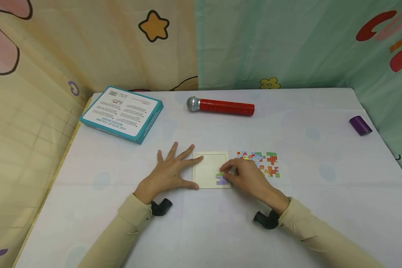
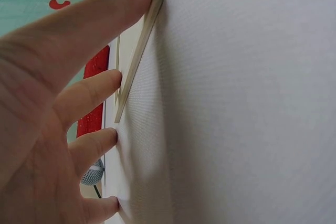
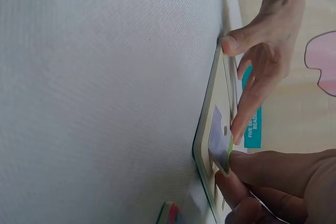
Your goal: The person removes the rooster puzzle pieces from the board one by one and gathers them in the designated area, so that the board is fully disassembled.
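A square wooden puzzle tray (image 1: 209, 186) lies flat on the table. My left hand (image 1: 169, 173) is spread at its left side, with the thumb on the near left corner and the index finger at the upper left. At the tray's near right corner, my right hand (image 1: 249, 178) pinches a purple-and-green puzzle piece (image 1: 221, 180) between thumb and fingers. In the right wrist view that puzzle piece (image 3: 218, 137) sits slightly tilted over the tray, one edge raised. Several colourful puzzle pieces (image 1: 272, 171) lie right of the tray, some hidden behind my right hand.
Farther back is a red toy microphone (image 1: 226, 107) with a silver head. A teal-and-white box (image 1: 120, 111) lies at the back left. Near the right table edge rests a purple cylinder (image 1: 360, 125). Patterned curtains (image 1: 271, 41) stand behind and beside the table.
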`<action>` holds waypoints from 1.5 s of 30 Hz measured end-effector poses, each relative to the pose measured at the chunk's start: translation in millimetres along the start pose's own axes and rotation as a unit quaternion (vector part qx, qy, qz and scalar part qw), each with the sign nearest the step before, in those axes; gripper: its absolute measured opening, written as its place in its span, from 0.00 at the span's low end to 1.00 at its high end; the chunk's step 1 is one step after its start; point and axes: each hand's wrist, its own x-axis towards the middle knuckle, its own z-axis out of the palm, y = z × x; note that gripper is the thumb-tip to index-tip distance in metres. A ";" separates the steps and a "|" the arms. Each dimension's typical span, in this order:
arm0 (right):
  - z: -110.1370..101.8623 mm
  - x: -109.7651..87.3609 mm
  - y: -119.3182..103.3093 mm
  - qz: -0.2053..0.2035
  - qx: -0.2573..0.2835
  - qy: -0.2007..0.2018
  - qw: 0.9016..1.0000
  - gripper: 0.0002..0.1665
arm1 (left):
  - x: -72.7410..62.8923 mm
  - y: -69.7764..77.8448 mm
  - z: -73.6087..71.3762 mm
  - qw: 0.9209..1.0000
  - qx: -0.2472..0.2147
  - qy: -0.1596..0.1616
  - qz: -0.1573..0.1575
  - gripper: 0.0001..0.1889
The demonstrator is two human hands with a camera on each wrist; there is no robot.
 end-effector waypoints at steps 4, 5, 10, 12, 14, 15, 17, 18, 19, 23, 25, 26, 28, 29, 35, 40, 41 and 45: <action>-2.7 -1.0 -1.1 0.023 0.041 0.001 0.999 0.08 | 0.0 0.5 -0.8 1.000 0.002 -0.003 -0.001 0.48; -3.9 -1.5 -1.5 0.030 0.052 -0.001 0.998 0.08 | 0.1 0.5 -0.8 1.000 0.003 -0.003 -0.001 0.48; -12.9 -6.5 1.3 0.078 0.090 -0.009 0.993 0.07 | -0.5 1.6 -1.2 1.000 0.005 -0.006 -0.005 0.47; -16.9 -9.6 5.8 0.088 0.095 -0.007 0.992 0.07 | -0.8 1.9 -1.3 1.000 0.005 -0.005 -0.006 0.47; -21.4 -13.6 11.4 0.098 0.095 -0.007 0.991 0.07 | -1.0 1.7 -1.1 1.000 0.005 -0.002 -0.004 0.48; -23.7 -15.6 14.2 0.105 0.097 -0.007 0.990 0.07 | -1.1 1.5 -1.1 1.000 0.005 -0.001 -0.004 0.48; -28.7 -20.2 20.3 0.115 0.099 -0.007 0.988 0.07 | -1.6 1.4 -1.4 1.000 0.004 0.002 -0.003 0.48; -31.4 -22.7 23.4 0.120 0.094 -0.005 0.988 0.06 | -1.7 1.2 -1.4 1.000 0.003 0.003 -0.001 0.48; -34.2 -25.2 26.4 0.124 0.089 -0.003 0.988 0.06 | -1.9 1.2 -1.3 1.000 0.003 0.004 0.000 0.48; -44.8 -36.0 37.8 0.135 0.078 0.006 0.988 0.08 | -2.0 1.2 -0.9 1.000 0.001 0.006 0.001 0.48; -50.4 -41.9 42.7 0.143 0.080 0.010 0.986 0.09 | -1.7 1.0 -0.4 1.000 0.001 0.007 0.002 0.48; -53.3 -44.8 45.2 0.148 0.083 0.011 0.985 0.09 | -1.6 1.0 -0.2 1.000 0.001 0.007 0.002 0.48; -59.1 -51.1 49.9 0.160 0.086 0.014 0.983 0.11 | -1.2 1.0 -0.1 1.000 0.002 0.007 0.002 0.48; -62.0 -54.3 52.2 0.167 0.087 0.015 0.982 0.12 | -0.9 1.0 -0.1 1.000 0.002 0.007 0.001 0.48; -75.2 -70.1 66.9 0.198 0.073 0.022 0.977 0.18 | -0.1 0.9 0.0 1.000 0.003 0.004 -0.001 0.48; -81.1 -79.0 76.2 0.206 0.059 0.022 0.977 0.18 | 0.5 0.6 0.6 1.000 0.003 0.003 0.000 0.48; -81.8 -80.1 77.5 0.206 0.057 0.023 0.977 0.18 | 0.5 0.5 0.6 1.000 0.003 0.004 0.000 0.48; -82.4 -81.6 81.3 0.206 0.049 0.026 0.977 0.17 | -0.1 0.5 0.8 1.000 0.002 0.005 -0.001 0.48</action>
